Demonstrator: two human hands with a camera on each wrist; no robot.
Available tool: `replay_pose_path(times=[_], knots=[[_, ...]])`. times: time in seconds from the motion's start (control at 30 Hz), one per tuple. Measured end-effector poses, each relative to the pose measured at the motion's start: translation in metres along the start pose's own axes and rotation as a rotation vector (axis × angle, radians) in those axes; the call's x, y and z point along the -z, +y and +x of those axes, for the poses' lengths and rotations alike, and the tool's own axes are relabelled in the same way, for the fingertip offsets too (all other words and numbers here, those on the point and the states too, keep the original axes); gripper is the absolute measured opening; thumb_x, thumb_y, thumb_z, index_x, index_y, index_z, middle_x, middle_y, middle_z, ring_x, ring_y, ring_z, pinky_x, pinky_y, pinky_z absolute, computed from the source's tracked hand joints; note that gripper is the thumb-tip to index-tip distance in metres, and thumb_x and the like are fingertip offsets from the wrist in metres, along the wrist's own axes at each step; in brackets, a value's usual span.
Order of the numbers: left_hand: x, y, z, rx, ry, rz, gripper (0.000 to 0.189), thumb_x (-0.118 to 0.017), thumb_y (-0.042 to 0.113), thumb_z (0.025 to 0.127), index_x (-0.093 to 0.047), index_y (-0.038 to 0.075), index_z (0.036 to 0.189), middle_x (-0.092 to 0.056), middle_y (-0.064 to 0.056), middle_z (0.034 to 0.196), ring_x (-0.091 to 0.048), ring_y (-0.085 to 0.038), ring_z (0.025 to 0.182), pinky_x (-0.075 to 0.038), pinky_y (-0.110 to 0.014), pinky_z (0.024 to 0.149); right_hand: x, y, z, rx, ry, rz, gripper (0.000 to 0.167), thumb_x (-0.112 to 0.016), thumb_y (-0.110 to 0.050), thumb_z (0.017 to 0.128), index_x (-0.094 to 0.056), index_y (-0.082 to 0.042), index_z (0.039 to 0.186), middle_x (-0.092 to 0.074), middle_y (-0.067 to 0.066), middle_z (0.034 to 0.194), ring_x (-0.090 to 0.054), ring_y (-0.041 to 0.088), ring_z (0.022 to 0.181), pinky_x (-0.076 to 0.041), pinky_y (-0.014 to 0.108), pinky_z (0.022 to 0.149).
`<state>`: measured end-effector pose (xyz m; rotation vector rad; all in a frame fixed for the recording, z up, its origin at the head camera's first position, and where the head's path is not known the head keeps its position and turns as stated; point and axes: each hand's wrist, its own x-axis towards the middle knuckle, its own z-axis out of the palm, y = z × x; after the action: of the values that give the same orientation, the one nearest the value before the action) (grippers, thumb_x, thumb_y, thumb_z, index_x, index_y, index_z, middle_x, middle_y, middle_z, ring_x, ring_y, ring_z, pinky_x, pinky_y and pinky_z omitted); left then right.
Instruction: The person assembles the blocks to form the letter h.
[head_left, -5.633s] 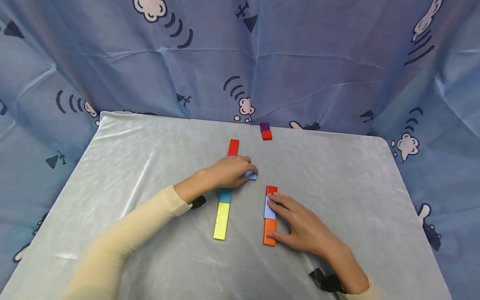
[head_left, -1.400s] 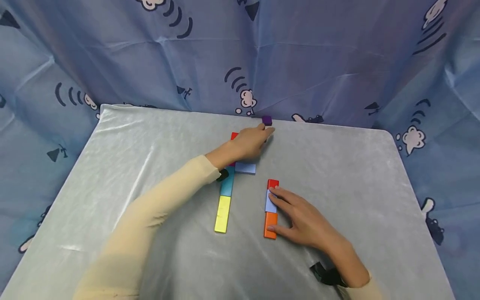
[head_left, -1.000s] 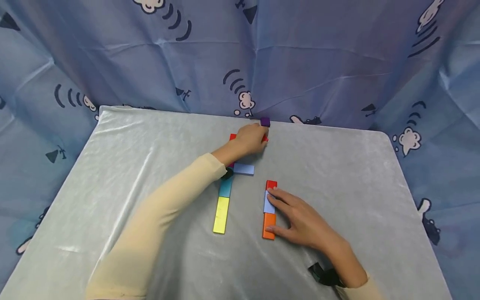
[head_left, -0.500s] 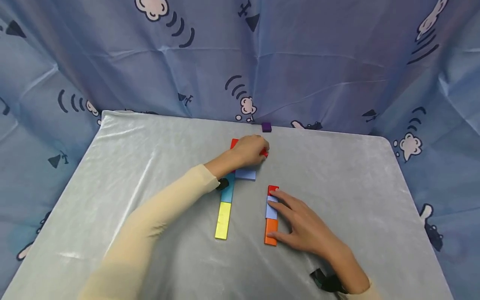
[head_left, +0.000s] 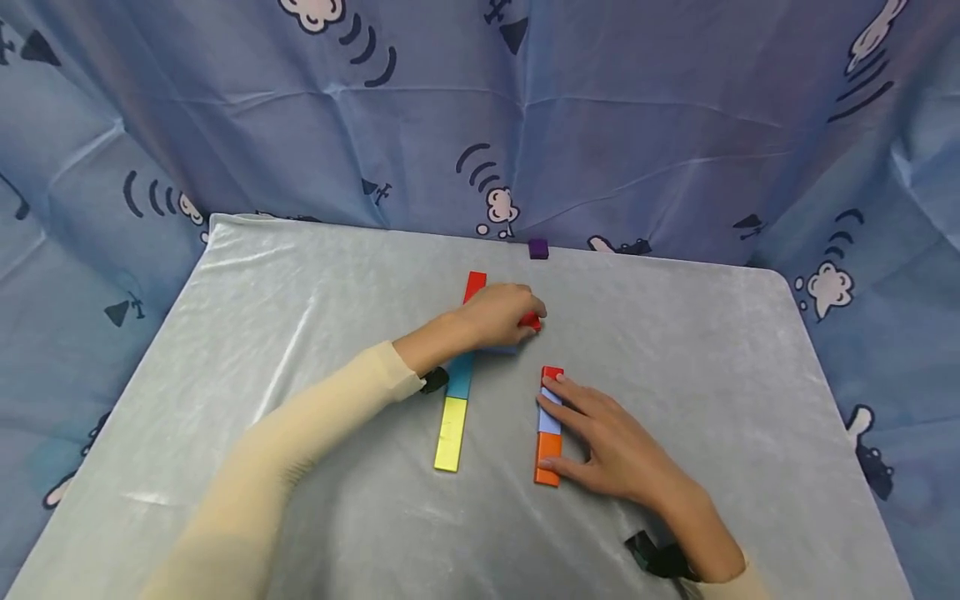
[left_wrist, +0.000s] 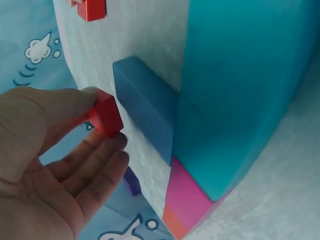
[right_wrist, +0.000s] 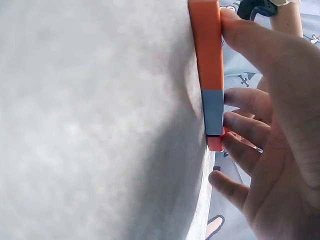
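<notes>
My left hand (head_left: 491,315) pinches a small red block (left_wrist: 107,116) between thumb and fingers, held over the table. Below it a light blue block (head_left: 501,350), bluer in the left wrist view (left_wrist: 145,105), lies crosswise against the left row. That row runs from a red block (head_left: 475,285) through a magenta block (left_wrist: 187,192) and a teal block (head_left: 460,377) to a yellow block (head_left: 451,433). My right hand (head_left: 611,437) rests extended fingers on the right row: a red block (head_left: 552,372), a light blue block (head_left: 550,422) and an orange block (head_left: 548,450).
A purple block (head_left: 538,249) sits at the back edge of the table, which has a shiny pale grey cloth (head_left: 675,333). Patterned blue curtain (head_left: 420,150) hangs behind and at both sides.
My left hand set the light blue block against the left row, then reached to the back, took the red block from beside the purple one and brought it nearer. My right hand stayed put.
</notes>
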<state>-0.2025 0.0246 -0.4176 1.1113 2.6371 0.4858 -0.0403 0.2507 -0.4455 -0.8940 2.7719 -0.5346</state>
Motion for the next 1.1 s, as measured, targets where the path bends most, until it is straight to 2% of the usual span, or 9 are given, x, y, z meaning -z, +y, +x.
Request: replay_pose_path(times=[0.17,0.6,0.8,1.1], knots=[[-0.006,0.003,-0.006,-0.035,-0.017,-0.008,0.034,-0.071,0.02,0.101,-0.073,0.01,0.134,-0.075,-0.008,0.127,-0.069,-0.024,0.114,-0.06,-0.039,0.104,0.001,0.001,0.0,-0.005,-0.007,0.005,0.087,-0.08,-0.063,0.087,-0.053,-0.02,0.158,-0.045,0.005,0.168,-0.046,0.032,0.153,-0.044,0.06,0.124],[-0.017,0.004,-0.015,-0.064,-0.066,-0.003,0.033,-0.073,0.02,0.1,-0.074,0.011,0.132,-0.075,-0.007,0.121,-0.067,-0.022,0.109,-0.059,-0.037,0.104,0.0,0.002,-0.001,-0.015,-0.016,0.03,0.089,-0.079,-0.062,0.089,-0.05,-0.016,0.159,-0.045,0.008,0.168,-0.047,0.033,0.154,-0.046,0.06,0.122],[-0.018,0.005,-0.015,-0.077,-0.065,-0.017,0.035,-0.074,0.021,0.1,-0.073,0.012,0.133,-0.074,-0.008,0.123,-0.066,-0.022,0.112,-0.058,-0.036,0.107,0.003,0.002,-0.002,-0.036,-0.031,0.036,0.089,-0.078,-0.063,0.089,-0.05,-0.016,0.159,-0.043,0.007,0.169,-0.046,0.033,0.154,-0.046,0.06,0.122],[-0.021,-0.001,-0.022,-0.067,-0.045,-0.021,0.035,-0.074,0.022,0.1,-0.074,0.014,0.134,-0.074,-0.006,0.125,-0.068,-0.022,0.115,-0.058,-0.036,0.108,-0.001,0.0,0.001,-0.031,-0.04,0.05,0.089,-0.078,-0.063,0.089,-0.049,-0.017,0.159,-0.043,0.007,0.169,-0.045,0.033,0.154,-0.047,0.06,0.121]])
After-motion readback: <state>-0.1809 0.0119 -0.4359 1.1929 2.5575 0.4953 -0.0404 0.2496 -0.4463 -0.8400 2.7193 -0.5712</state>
